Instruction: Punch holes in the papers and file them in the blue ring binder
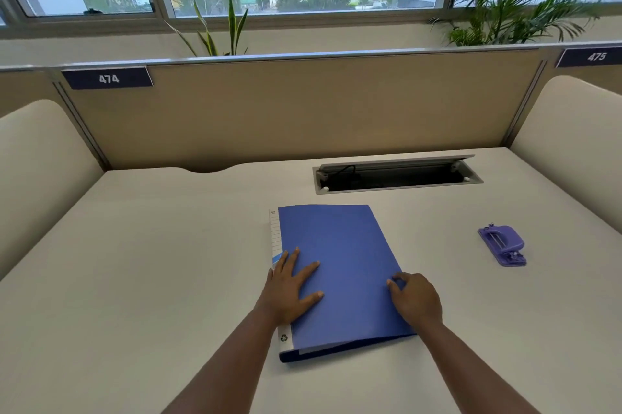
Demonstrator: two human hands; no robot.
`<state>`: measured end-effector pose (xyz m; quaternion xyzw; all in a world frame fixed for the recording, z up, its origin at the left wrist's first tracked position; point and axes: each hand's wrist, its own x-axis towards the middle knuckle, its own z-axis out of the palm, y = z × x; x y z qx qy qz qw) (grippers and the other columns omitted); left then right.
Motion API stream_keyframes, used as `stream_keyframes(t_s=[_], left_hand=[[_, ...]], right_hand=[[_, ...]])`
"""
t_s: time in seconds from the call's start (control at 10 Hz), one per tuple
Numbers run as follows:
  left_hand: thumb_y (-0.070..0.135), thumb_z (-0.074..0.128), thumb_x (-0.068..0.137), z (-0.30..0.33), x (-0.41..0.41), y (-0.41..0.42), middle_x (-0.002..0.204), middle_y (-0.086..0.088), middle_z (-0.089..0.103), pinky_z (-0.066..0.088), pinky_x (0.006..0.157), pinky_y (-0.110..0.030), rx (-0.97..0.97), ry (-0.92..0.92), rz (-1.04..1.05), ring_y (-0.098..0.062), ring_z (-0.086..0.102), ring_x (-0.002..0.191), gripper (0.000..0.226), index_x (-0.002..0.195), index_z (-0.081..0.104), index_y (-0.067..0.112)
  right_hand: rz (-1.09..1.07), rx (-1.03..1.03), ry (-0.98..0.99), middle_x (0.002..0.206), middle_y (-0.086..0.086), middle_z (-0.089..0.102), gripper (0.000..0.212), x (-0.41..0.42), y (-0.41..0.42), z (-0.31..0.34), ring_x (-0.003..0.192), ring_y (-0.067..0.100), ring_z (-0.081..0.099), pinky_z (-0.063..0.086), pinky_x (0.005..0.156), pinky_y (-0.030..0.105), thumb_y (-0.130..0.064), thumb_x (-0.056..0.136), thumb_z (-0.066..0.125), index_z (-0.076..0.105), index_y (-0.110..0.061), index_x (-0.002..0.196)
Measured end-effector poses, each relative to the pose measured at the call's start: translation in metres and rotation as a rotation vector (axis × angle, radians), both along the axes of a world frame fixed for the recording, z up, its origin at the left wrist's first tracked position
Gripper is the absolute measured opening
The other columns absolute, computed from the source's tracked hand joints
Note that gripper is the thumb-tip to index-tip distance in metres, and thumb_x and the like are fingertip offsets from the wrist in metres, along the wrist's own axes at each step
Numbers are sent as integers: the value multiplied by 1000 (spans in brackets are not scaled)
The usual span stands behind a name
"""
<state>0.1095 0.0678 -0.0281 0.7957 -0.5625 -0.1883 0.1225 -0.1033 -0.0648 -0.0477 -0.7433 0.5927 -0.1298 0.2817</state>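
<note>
Left hand point(292, 292) flat, open on closed blue ring binder point(340, 265) at centre; right hand point(415, 299) curled at its edge, grip uncertain; cover may slip, binder skidding.

Binder: blue ring binder point(340, 272), closed, flat on desk point(151, 262).
Left hand point(291, 289): flat on cover.
Right hand point(415, 299): fingers curled at cover's right edge.
Hole punch point(502, 244): purple, well right of that hand.

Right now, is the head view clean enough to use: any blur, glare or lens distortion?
Head view: even daylight, no glare on the blue ring binder or hole punch; both sharp. Wide-angle bend curves the partition top. Left hand and right hand cast only soft shadows.
</note>
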Motion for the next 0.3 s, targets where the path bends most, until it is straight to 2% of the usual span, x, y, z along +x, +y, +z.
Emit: stream_keyframes(t_s=[0.1,0.2,0.3], left_hand=[[92,-15,44,11,11,-1,158,0,-11,-4,117,-43,-115,-48,49,-21,-13,146,112,142,-8,39],[88,-23,47,33,30,-7,158,-3,-11,-7,117,-41,-185,-128,67,-21,-15,146,117,145,-13,25],[82,-30,49,66,46,-18,158,-5,-12,-8,117,-40,-174,-240,143,-22,-15,146,120,148,-9,18]], right_hand=[[-13,14,0,119,6,62,36,3,-7,17,108,27,59,48,86,33,-35,91,50,61,-16,119],[25,-154,4,121,7,60,38,11,-14,42,113,28,55,46,89,36,-31,92,48,57,-10,122],[103,-357,-16,139,12,48,46,23,-20,72,133,28,40,34,105,38,-29,93,47,47,-6,133]])
